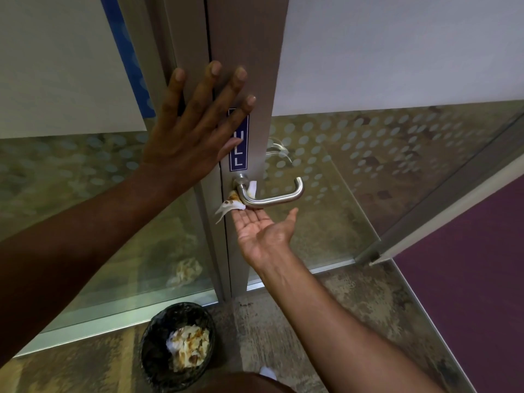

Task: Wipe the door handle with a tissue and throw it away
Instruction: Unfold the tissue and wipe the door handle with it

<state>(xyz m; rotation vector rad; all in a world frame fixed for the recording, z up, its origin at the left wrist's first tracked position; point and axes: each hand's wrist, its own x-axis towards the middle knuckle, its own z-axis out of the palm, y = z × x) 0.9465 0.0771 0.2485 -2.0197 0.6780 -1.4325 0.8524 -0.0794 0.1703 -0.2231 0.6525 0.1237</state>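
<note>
While left hand [187,129] lies flat, fingers spread, against door frame [243,38], right hand [263,226] sits palm-up, open, under door handle [272,195]. Stained tissue [234,204] at handle base, touching right fingertips. Bin [177,343] on floor below holds used tissues.

The left hand [187,131] presses flat, fingers spread, on the door frame [249,52] above the PULL sign [239,154]. The right hand [263,231] lies palm-up under the metal door handle [272,195], fingertips pushing a stained tissue [231,207] (partly wrapped behind the lever). A black bin [158,336] holding used tissues stands on the floor below.
</note>
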